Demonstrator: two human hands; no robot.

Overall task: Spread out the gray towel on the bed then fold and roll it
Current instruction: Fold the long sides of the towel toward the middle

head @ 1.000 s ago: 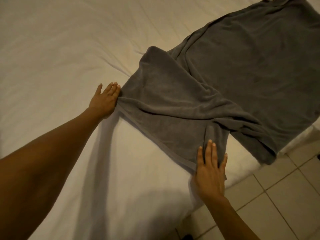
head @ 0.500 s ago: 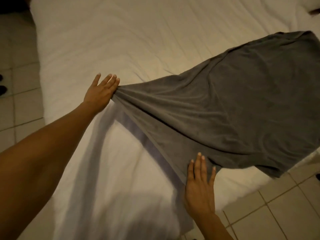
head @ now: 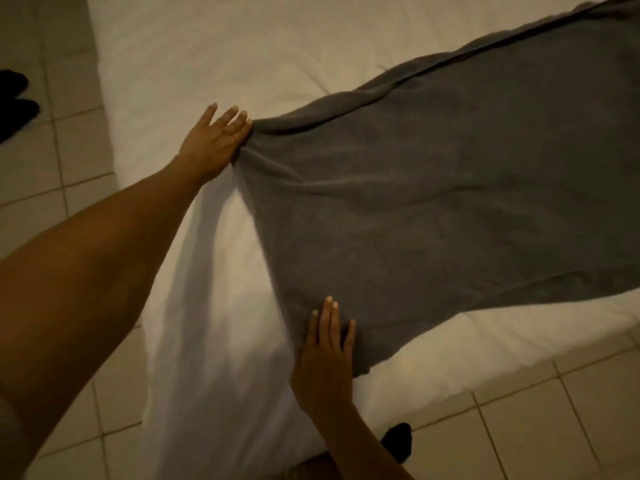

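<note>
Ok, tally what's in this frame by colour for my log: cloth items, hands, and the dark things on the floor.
Gray: 1, the towel
White: 1, the bed sheet
Black: 3, two shapes on the floor at left and one near the bed
Bare hands: 2, left hand, right hand
Total: 7

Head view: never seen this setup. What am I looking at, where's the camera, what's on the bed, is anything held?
There is no robot here: these are a person's two bare hands. The one picture comes from a wide-angle camera worn on the head, looking forward and down.

A large gray terry towel lies mostly spread on a bed with a white sheet, beside a beige tiled floor.

The left hand touches the towel's far near-side corner; whether it pinches the cloth is hidden. The right hand presses flat, fingers straight, on the near corner. Nothing is lifted.
</note>
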